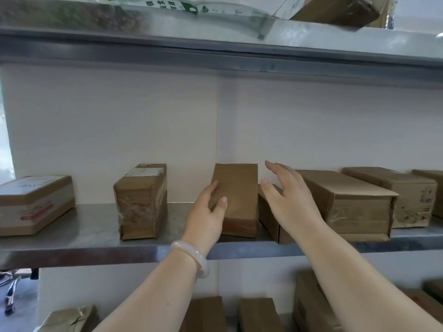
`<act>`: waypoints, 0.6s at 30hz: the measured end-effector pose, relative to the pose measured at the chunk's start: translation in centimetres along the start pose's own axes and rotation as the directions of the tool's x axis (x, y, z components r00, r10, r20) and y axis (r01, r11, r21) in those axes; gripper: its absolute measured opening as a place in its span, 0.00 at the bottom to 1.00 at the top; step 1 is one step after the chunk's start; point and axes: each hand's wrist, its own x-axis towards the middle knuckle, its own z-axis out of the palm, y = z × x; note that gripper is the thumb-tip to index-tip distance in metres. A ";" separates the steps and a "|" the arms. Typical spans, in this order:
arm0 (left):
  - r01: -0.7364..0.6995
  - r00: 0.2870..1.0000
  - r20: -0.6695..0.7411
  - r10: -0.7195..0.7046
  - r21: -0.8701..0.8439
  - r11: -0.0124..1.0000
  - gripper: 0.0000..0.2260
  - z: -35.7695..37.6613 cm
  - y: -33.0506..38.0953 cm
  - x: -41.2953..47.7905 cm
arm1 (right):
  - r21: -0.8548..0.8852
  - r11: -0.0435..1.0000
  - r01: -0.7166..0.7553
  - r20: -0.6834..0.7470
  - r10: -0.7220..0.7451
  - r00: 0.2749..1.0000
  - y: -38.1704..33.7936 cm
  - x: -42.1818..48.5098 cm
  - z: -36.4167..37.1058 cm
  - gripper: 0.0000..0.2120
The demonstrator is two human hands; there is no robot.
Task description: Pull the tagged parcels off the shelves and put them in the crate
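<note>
A plain brown parcel [238, 200] stands upright in the middle of the metal shelf [96, 248]. My left hand [208, 212], with a pale bangle on its wrist, grips this parcel's left edge, thumb on its front face. My right hand [287, 200] hovers open just right of it, fingers spread over a low brown box [269, 214] and a larger flat brown box [354, 202]. Left of the held parcel stands a taped parcel with a white label [141, 202]. No crate is in view.
A white-and-red printed box [33, 203] lies at the shelf's left end, more brown boxes [405, 195] at the right. The upper shelf [215, 51] holds a plastic mailer [191, 8] and a brown box [340, 8]. Further parcels [259, 315] sit on the shelf below.
</note>
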 end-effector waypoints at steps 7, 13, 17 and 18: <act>0.008 0.998 -0.068 -0.014 -0.082 0.997 0.20 -0.3 0.7 -1.3 | -0.004 1.000 0.027 0.014 -0.027 1.000 -1.0 -0.7 -0.2 0.22; -0.038 0.992 -0.127 0.006 -0.252 0.967 0.19 -1.1 2.0 -1.7 | 0.043 0.999 0.034 0.003 -0.034 0.999 -1.7 -1.1 0.0 0.24; -0.002 0.996 -0.080 -0.043 -0.489 0.872 0.14 -1.4 2.9 -1.8 | 0.193 0.979 -0.062 0.037 0.056 0.998 -2.8 -1.0 0.4 0.27; 0.005 0.997 -0.067 -0.046 -0.521 0.854 0.14 -1.4 3.0 -1.9 | 0.264 0.960 -0.093 0.052 0.082 0.995 -3.1 -1.0 0.6 0.26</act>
